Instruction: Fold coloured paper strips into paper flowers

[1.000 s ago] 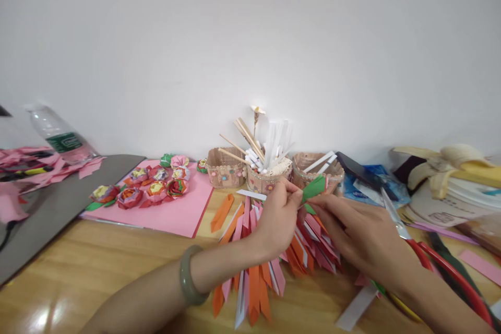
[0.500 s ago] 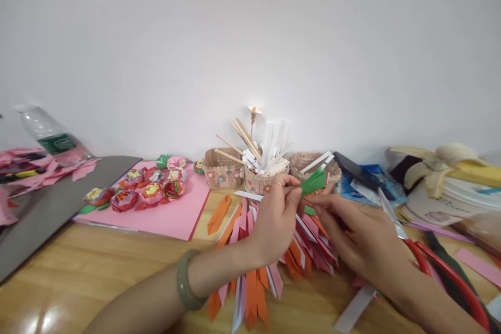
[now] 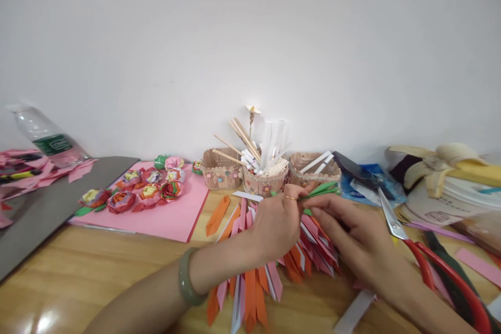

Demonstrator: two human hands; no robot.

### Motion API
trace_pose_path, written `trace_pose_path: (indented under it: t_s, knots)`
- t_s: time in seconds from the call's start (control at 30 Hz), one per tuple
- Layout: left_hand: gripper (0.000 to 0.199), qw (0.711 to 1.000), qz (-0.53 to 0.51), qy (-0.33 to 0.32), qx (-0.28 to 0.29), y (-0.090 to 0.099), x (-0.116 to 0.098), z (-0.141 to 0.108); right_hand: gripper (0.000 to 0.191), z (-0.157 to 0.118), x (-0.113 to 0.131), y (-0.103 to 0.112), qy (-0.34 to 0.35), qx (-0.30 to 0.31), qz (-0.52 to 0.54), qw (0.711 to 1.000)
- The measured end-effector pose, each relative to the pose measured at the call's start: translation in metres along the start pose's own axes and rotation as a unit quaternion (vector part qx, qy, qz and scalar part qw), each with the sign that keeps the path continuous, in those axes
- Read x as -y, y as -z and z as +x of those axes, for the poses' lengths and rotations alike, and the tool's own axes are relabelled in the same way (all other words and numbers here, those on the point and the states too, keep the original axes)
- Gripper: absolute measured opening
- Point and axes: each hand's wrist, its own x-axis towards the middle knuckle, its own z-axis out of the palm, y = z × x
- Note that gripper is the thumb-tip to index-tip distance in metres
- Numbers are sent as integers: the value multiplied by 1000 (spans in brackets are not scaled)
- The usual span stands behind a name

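Both my hands meet over a pile of folded paper strips in orange, pink and white. My left hand, with a ring and a green bangle on its wrist, is closed around a bundle of green folded paper strips. The bundle's loose ends point to the right. The fingertips of my right hand are pinched together at the near side of the same green strips. What lies between the fingers is mostly hidden. A single orange folded strip lies left of the pile.
Folded paper flowers sit on a pink sheet at left. Three decorated baskets stand by the wall, some with sticks and cotton swabs. Red-handled scissors, a blue packet and a banana peel are at right. A bottle leans at left.
My left hand has turned over, its thumb no longer showing on top. The green strips have tilted from upright-slanting to nearly flat, pointing right. My right hand has hardly moved.
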Motion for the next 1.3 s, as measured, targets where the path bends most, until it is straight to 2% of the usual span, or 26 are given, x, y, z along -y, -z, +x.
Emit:
trace_pose_path:
  t_s: [0.1,0.23,0.3,0.4,0.5,0.67,0.9,1.0,1.1,1.2,1.3]
  knots:
    - [17,1000,-23,12,-12,4,0,0,21,-1,-2,1,-11,-37,-4,999]
    - [13,994,-101,36,-25,5,-2,1,21,-1,-6,0,-40,-43,11,998]
    - [11,992,-119,44,-28,5,-3,1,20,-1,-7,-1,-67,-45,75,994]
    - [14,991,-122,47,-20,4,-4,1,19,1,-9,-4,-122,-45,206,970]
    - [18,991,-124,42,-11,2,-4,1,19,2,-9,-4,-160,-49,269,948]
    - [18,991,-128,34,-17,0,-3,1,17,3,-3,-2,-153,-76,268,948]
    - [14,978,-200,43,-37,3,-4,1,16,1,-4,-3,-104,-65,223,967]
    - [11,958,-274,64,-46,6,-7,1,15,0,-5,-4,-68,-77,153,983]
    - [11,927,-356,97,-61,7,-10,3,14,-2,-5,-5,-5,-78,31,996]
    - [13,879,-452,138,-56,9,-12,5,15,-3,-7,-7,72,-71,-68,993]
    - [14,830,-528,175,-39,14,-16,9,16,-1,-11,-8,103,-68,-102,987]
